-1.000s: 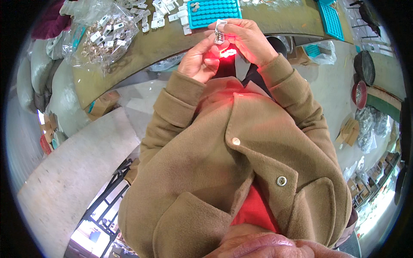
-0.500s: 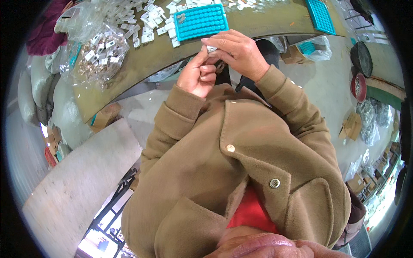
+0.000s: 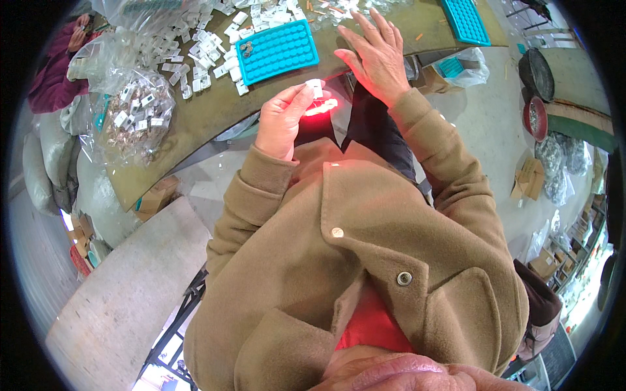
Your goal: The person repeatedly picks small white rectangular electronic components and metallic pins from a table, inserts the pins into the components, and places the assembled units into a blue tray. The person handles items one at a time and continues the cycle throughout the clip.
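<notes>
My left hand (image 3: 280,124) pinches a small white plastic battery case (image 3: 315,86) between thumb and fingers, just off the table's near edge. Under the case a bunched light string (image 3: 321,107) glows bright red and tints my coat and fingers. Away to the right, my right hand (image 3: 377,58) is spread over the table edge, holding nothing. A teal tray (image 3: 280,55) with rows of round pockets lies between and beyond my hands. A few silver coin cells (image 3: 246,49) sit at its left end. Loose white cases (image 3: 207,51) are heaped left of the tray.
A clear bag (image 3: 140,117) of white cases and coppery wire rests on the table's left side. Another teal tray (image 3: 466,21) lies at the right. Beyond the bag are another person's hands (image 3: 79,32). An open carton (image 3: 433,79) stands below the table edge.
My right hand has let go of the white case, opened and moved up and right. My left hand keeps the case, and the string below it now shines red.
</notes>
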The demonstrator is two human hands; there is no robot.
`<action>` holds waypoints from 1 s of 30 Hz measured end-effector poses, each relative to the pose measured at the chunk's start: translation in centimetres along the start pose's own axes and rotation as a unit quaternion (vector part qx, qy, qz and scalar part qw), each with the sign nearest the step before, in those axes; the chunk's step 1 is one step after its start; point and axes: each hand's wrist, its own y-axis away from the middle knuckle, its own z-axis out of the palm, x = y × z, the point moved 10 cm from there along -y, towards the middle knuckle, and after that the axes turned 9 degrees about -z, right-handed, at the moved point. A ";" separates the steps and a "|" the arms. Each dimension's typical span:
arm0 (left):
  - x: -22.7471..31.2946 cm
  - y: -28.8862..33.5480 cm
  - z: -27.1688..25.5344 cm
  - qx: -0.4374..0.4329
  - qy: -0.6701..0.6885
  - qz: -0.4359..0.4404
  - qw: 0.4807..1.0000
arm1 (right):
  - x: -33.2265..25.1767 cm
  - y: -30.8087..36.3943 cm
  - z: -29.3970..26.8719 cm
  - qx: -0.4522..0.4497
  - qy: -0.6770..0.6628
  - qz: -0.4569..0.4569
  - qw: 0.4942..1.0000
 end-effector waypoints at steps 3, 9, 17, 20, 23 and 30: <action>0.8 -0.2 0.0 0.007 -0.055 0.022 0.998 | 0.2 0.0 1.0 -0.032 0.022 -0.023 0.999; -1.2 -0.4 -0.7 -0.004 0.057 -0.095 0.994 | 0.4 1.3 0.6 0.015 -0.062 -0.060 0.996; -3.3 -0.2 -0.6 -0.018 0.112 -0.149 0.982 | 0.5 3.8 1.0 0.036 -0.136 -0.094 0.986; -3.8 -0.2 -0.7 -0.027 0.118 -0.151 0.981 | 0.3 4.5 0.9 0.063 -0.152 -0.121 0.979; -4.0 -0.1 -0.8 -0.029 0.134 -0.151 0.979 | 0.2 4.8 0.6 0.092 -0.168 -0.132 0.973; -4.0 0.3 -0.6 -0.036 0.125 -0.153 0.980 | 0.5 4.7 0.8 0.065 -0.168 -0.103 0.978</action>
